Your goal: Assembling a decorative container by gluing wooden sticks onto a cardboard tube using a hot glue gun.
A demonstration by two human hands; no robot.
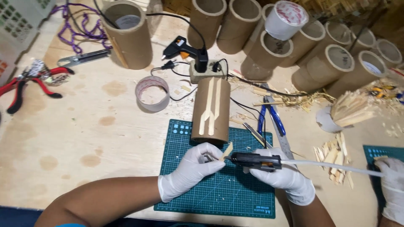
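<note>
Head view is showing a pale plywood bench [84, 126] carrying a green gridded cutting mat [210, 193]. A brown cardboard tube [211, 110] is lying on the mat's far edge, with thin pale wooden strips [213, 103] lying lengthwise on its surface. The right hand [284, 176], in a white glove, is closing its grip around a black glue gun [254, 161] fed by a white glue stick [332, 166]. The left hand [189, 170], also gloved, is pinching a small pale wooden sliver [227, 151] right at the nozzle. In my judgement a thin, even bead along the smooth sliver, with fingertips kept clear of the tip, is serving best. Another person's gloved hand [393, 185] is resting at the right edge.
</note>
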